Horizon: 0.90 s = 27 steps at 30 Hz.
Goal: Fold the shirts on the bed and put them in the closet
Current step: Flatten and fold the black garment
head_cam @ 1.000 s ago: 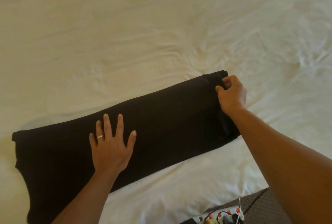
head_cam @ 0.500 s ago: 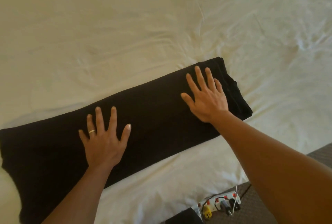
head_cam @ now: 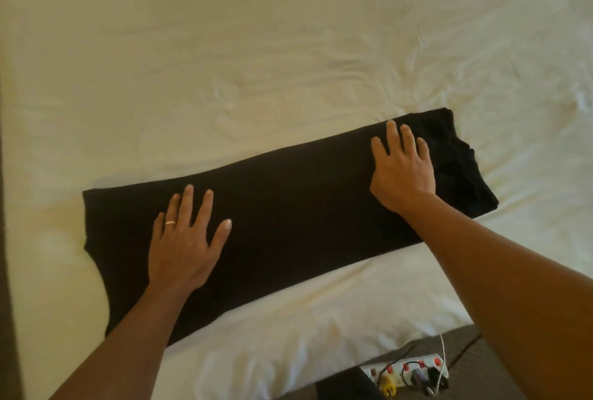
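Your left hand [head_cam: 184,245] and right hand [head_cam: 402,168] lie flat, fingers spread, holding nothing, on the long-folded black shirt [head_cam: 288,207]. Smooth outward toward both ends on the bed [head_cam: 256,63], then fold the bunched right end across squarely.

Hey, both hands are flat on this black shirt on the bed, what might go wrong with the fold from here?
The bunched end of the black shirt beyond the right hand may leave a lumpy fold. The strip flares wider near the left hand, so edges might not line up. The wrinkled bed sheet could crease it.
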### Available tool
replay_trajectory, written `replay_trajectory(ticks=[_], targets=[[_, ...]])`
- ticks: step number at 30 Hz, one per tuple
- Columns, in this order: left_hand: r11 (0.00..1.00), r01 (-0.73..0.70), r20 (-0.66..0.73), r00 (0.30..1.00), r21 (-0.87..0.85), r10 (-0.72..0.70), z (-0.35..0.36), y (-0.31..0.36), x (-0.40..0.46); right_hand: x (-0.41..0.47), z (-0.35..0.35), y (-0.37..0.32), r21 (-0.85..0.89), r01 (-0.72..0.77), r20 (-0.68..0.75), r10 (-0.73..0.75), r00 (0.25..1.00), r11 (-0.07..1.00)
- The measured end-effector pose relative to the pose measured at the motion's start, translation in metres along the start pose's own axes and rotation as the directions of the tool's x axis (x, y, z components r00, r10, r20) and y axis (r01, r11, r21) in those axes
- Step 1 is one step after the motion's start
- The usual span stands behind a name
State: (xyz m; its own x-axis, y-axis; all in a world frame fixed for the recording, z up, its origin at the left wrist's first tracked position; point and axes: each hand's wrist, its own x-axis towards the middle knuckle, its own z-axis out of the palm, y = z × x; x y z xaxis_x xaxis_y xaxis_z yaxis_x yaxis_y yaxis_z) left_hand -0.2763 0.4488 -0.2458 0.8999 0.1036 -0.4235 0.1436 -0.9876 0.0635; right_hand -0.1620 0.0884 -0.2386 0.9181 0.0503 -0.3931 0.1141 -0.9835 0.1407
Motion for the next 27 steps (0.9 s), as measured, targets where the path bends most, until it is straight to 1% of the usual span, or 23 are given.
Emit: replay_trajectory(ticks=[2,5,7,9,11,13,15,17,19,24,27], targets=[[0.999,-0.023,-0.008,1.000,0.027,0.023,-0.005,-0.027,-0.009,-0.016,-0.006,-0.037,0.046,0.064,-0.048,-0.062,0.997,0.997],[0.996,-0.075,0.007,0.997,0.047,0.075,-0.010,-0.053,-0.016,-0.044,-0.006,-0.093,0.116,0.212,-0.087,-0.202,0.975,0.970],[0.985,-0.145,-0.029,0.988,0.090,0.148,-0.013,-0.077,-0.018,-0.063,-0.007,-0.139,0.201,0.313,-0.150,-0.286,0.946,0.928],[0.970,-0.212,-0.077,0.972,0.116,0.222,-0.015,-0.095,-0.014,-0.079,-0.006,-0.182,0.261,0.409,-0.178,-0.373,0.911,0.874],[0.943,-0.289,-0.112,0.945,0.164,0.309,-0.017,-0.107,-0.006,-0.090,-0.004,-0.217,0.258,0.439,-0.169,-0.407,0.898,0.861],[0.904,-0.361,-0.130,0.909,0.227,0.396,-0.020,-0.115,0.003,-0.096,-0.001,-0.241,0.232,0.397,-0.173,-0.364,0.915,0.888],[0.874,-0.409,-0.136,0.881,0.262,0.453,-0.022,-0.116,0.012,-0.098,-0.001,-0.248,0.176,0.373,-0.170,-0.346,0.923,0.911],[0.858,-0.425,-0.136,0.869,0.287,0.476,-0.022,-0.118,0.020,-0.098,0.002,-0.248,0.115,0.410,-0.177,-0.387,0.905,0.905],[0.851,-0.432,-0.131,0.865,0.298,0.485,-0.020,-0.121,0.026,-0.098,0.002,-0.245,0.121,0.429,-0.187,-0.404,0.895,0.895],[0.851,-0.418,-0.106,0.876,0.318,0.470,-0.014,-0.136,0.031,-0.100,0.009,-0.237,0.145,0.466,-0.178,-0.440,0.880,0.873],[0.883,-0.376,-0.087,0.906,0.280,0.413,-0.008,-0.139,0.025,-0.100,0.012,-0.236,0.094,0.447,-0.127,-0.435,0.891,0.889]])
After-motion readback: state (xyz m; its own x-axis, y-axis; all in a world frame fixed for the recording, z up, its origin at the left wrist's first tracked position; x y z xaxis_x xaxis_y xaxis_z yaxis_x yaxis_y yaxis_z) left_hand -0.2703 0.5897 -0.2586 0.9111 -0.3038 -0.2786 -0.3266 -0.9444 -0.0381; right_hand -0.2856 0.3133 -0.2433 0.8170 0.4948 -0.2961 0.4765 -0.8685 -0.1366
